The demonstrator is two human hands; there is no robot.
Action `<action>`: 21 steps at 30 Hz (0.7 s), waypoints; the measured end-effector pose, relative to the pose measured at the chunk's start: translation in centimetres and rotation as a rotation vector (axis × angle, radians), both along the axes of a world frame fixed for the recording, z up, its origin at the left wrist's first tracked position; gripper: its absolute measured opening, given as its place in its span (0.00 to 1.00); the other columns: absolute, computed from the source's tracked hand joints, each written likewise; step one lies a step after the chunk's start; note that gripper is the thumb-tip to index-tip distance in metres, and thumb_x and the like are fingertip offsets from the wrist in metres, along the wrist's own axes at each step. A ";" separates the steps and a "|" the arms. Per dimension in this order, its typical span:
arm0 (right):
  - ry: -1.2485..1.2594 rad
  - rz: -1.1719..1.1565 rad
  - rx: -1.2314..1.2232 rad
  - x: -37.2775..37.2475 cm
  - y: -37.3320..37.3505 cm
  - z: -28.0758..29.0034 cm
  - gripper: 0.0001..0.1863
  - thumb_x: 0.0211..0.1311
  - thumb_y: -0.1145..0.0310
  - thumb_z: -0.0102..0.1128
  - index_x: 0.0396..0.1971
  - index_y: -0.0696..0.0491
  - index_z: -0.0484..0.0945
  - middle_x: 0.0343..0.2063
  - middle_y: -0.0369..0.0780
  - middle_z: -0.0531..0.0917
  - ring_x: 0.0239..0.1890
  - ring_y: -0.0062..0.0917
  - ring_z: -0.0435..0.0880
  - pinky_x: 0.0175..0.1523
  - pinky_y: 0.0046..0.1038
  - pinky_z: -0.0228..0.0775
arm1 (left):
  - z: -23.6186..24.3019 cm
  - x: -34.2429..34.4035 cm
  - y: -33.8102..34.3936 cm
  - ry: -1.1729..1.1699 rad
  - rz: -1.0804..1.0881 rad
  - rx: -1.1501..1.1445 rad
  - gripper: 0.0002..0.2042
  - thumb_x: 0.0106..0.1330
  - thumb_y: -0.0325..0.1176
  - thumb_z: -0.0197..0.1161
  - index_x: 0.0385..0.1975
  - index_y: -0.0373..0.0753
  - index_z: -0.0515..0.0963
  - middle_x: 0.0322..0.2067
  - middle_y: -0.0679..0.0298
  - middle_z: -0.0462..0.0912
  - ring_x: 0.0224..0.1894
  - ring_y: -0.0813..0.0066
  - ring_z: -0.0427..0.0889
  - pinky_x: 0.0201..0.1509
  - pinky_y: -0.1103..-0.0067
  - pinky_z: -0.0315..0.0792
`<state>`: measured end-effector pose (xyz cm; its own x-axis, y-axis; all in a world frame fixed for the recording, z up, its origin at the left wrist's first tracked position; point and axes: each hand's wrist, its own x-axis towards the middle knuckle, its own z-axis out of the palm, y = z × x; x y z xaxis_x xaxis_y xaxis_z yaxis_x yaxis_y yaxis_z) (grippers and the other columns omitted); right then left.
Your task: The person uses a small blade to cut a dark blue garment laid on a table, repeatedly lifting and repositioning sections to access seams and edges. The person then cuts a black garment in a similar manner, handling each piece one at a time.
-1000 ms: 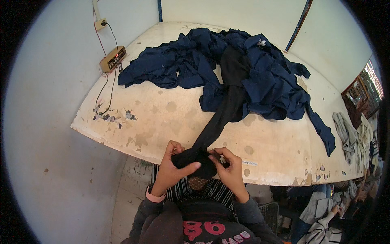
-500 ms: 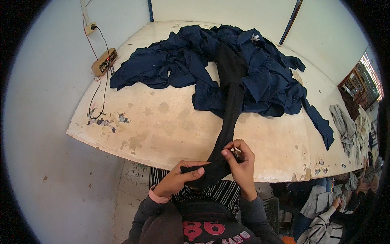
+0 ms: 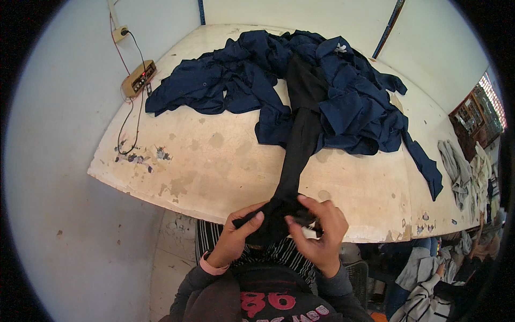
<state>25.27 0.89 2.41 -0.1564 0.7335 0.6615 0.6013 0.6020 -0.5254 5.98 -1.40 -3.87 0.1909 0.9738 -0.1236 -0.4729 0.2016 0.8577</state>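
A long black garment (image 3: pixel 296 155) stretches from the pile of navy garments (image 3: pixel 354 112) over the near table edge toward my lap. My left hand (image 3: pixel 238 231) pinches a fold of its near end between thumb and fingers. Against the right side of that bunched end is my right hand (image 3: pixel 322 228), its thumb and index finger curled around a small dark tool. The tool's shape is mostly lost among the black cloth and fingers, so its kind is unclear.
The pale, worn table (image 3: pixel 214 161) carries the navy pile. At its left edge, a tan box with a red light (image 3: pixel 139 79) trails a black cable. A chair (image 3: pixel 357 273) stands right of my lap. Beyond it, a person in a striped top (image 3: pixel 426 298) sits near heaped clothes.
My right hand has shifted slightly right and down, its fingers more spread, and the small tool has turned. My left hand still grips the black cloth, whose near end is bunched differently.
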 end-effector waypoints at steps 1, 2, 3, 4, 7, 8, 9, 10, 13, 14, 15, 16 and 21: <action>-0.108 0.019 0.026 -0.2 0.0 0.3 0.21 0.43 0.75 0.75 0.42 0.52 0.84 0.22 0.32 0.78 0.20 0.21 0.74 0.28 0.26 0.58 | 0.1 0.3 -0.1 0.060 0.010 0.065 0.18 0.76 0.34 0.60 0.60 0.32 0.77 0.55 0.60 0.83 0.57 0.76 0.79 0.64 0.78 0.70; -0.216 0.039 0.052 -0.4 0.0 0.4 0.21 0.42 0.77 0.74 0.42 0.51 0.85 0.21 0.31 0.78 0.18 0.20 0.73 0.29 0.25 0.57 | 0.5 0.6 -0.3 0.121 0.019 0.130 0.18 0.76 0.34 0.60 0.60 0.32 0.78 0.54 0.60 0.83 0.56 0.77 0.79 0.64 0.79 0.70; -0.326 0.060 0.136 -0.6 0.3 -0.1 0.23 0.37 0.72 0.74 0.42 0.49 0.86 0.20 0.29 0.77 0.17 0.22 0.72 0.27 0.27 0.52 | 0.6 0.9 -0.4 0.181 0.028 0.195 0.18 0.76 0.34 0.60 0.60 0.32 0.78 0.54 0.60 0.83 0.55 0.77 0.79 0.63 0.79 0.70; -0.317 0.147 0.148 -0.6 0.2 -0.3 0.26 0.37 0.70 0.73 0.44 0.49 0.86 0.21 0.30 0.77 0.19 0.22 0.73 0.27 0.27 0.54 | 0.6 1.0 -0.3 0.121 0.002 0.140 0.18 0.76 0.35 0.60 0.60 0.32 0.78 0.54 0.60 0.83 0.55 0.77 0.79 0.63 0.79 0.70; -0.217 0.437 0.122 -0.6 -0.9 -0.6 0.27 0.40 0.66 0.72 0.48 0.49 0.85 0.24 0.32 0.79 0.24 0.24 0.79 0.28 0.27 0.59 | 0.3 1.1 0.2 -0.056 -0.073 -0.027 0.19 0.76 0.35 0.60 0.60 0.31 0.77 0.54 0.59 0.84 0.54 0.77 0.80 0.63 0.78 0.71; -0.158 0.399 0.034 -0.6 -1.3 0.0 0.26 0.42 0.66 0.72 0.47 0.49 0.85 0.25 0.32 0.80 0.25 0.24 0.79 0.28 0.28 0.59 | 0.3 1.0 0.2 -0.098 -0.077 -0.048 0.19 0.76 0.35 0.60 0.60 0.31 0.77 0.54 0.59 0.84 0.54 0.77 0.80 0.63 0.78 0.71; -0.100 0.360 -0.055 -0.6 -1.7 1.0 0.24 0.44 0.66 0.73 0.46 0.50 0.84 0.26 0.33 0.81 0.25 0.25 0.80 0.28 0.28 0.60 | 0.3 1.0 0.3 -0.140 -0.080 -0.068 0.19 0.76 0.36 0.60 0.60 0.31 0.77 0.54 0.59 0.83 0.54 0.76 0.80 0.63 0.78 0.71; -0.045 0.318 -0.141 -0.5 -2.0 1.6 0.23 0.46 0.66 0.74 0.46 0.50 0.84 0.27 0.33 0.82 0.26 0.25 0.81 0.29 0.28 0.61 | 0.3 1.0 0.2 -0.183 -0.085 -0.086 0.19 0.76 0.36 0.60 0.61 0.30 0.77 0.54 0.59 0.83 0.54 0.76 0.80 0.63 0.78 0.71; -0.049 0.043 0.010 0.7 -1.2 -0.5 0.20 0.49 0.69 0.76 0.44 0.51 0.84 0.32 0.37 0.86 0.25 0.27 0.81 0.29 0.28 0.59 | 0.4 1.4 0.2 -0.212 -0.040 -0.079 0.19 0.76 0.35 0.60 0.61 0.31 0.77 0.55 0.60 0.83 0.56 0.75 0.80 0.65 0.77 0.70; -0.082 -0.057 0.059 0.8 -1.0 -0.5 0.20 0.48 0.70 0.77 0.44 0.51 0.84 0.32 0.37 0.87 0.25 0.27 0.81 0.29 0.28 0.58 | 0.5 1.5 0.1 -0.245 -0.044 -0.100 0.19 0.76 0.35 0.60 0.61 0.31 0.76 0.55 0.60 0.83 0.56 0.75 0.80 0.65 0.77 0.70; -0.129 -0.091 0.056 0.9 -0.9 -0.3 0.18 0.50 0.72 0.76 0.44 0.52 0.84 0.33 0.37 0.87 0.24 0.25 0.81 0.28 0.27 0.56 | 0.3 1.6 0.1 -0.231 -0.025 -0.082 0.19 0.76 0.35 0.60 0.61 0.31 0.76 0.55 0.60 0.83 0.57 0.75 0.79 0.66 0.77 0.69; -0.158 -0.084 0.048 0.9 -0.8 -0.3 0.18 0.50 0.71 0.76 0.44 0.52 0.84 0.33 0.36 0.87 0.24 0.25 0.80 0.28 0.27 0.56 | 0.1 1.8 0.2 -0.216 -0.005 -0.062 0.19 0.76 0.35 0.60 0.61 0.31 0.76 0.55 0.60 0.83 0.58 0.75 0.79 0.66 0.77 0.69; -0.291 -0.091 0.065 0.2 -0.7 -0.5 0.19 0.51 0.69 0.75 0.46 0.52 0.85 0.31 0.33 0.86 0.23 0.21 0.78 0.29 0.26 0.55 | -0.8 2.2 0.0 -0.020 0.042 0.080 0.19 0.76 0.35 0.60 0.61 0.32 0.77 0.56 0.61 0.83 0.60 0.76 0.76 0.67 0.78 0.66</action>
